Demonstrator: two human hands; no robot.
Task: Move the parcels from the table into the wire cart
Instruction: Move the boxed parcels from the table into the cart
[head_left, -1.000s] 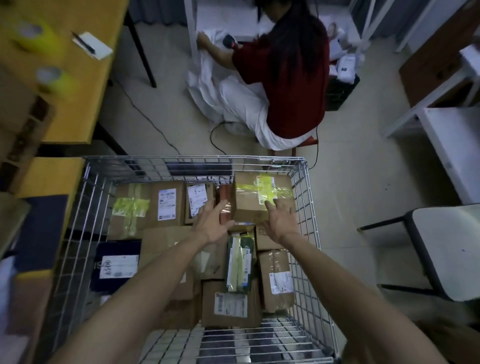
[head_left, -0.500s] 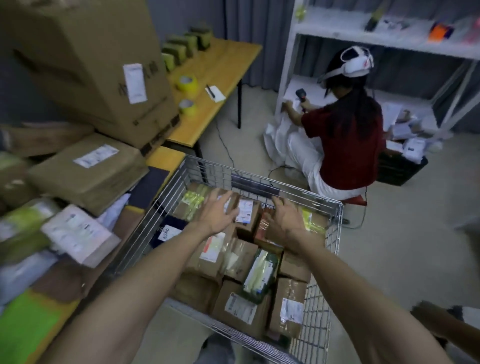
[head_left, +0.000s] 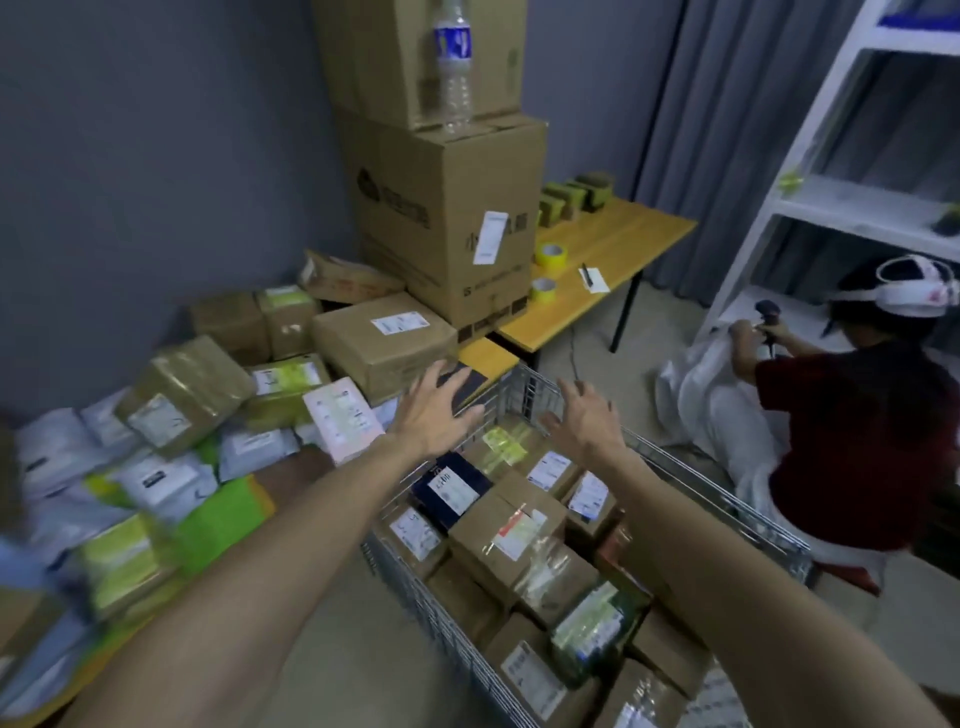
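The wire cart (head_left: 727, 501) stands at lower right, packed with several brown parcels and a dark blue one (head_left: 451, 489). To its left, the table (head_left: 485, 356) holds a heap of parcels: brown boxes, white and green mailer bags, and a pink-white flat packet (head_left: 343, 418). My left hand (head_left: 434, 415) hovers, fingers spread and empty, over the cart's near-left corner beside a brown box (head_left: 382, 343). My right hand (head_left: 584, 418) hangs open and empty above the cart's far end.
Two large cartons (head_left: 447, 218) are stacked at the back of the table, with a water bottle (head_left: 453, 62) on top. Yellow tape rolls (head_left: 550, 254) lie on a second table. A seated person in a red top (head_left: 852, 431) works beside white shelving at right.
Both hands lifted off the parcels in the cart and swung up and left toward the table. My view turned left, bringing the heap of parcels into sight.
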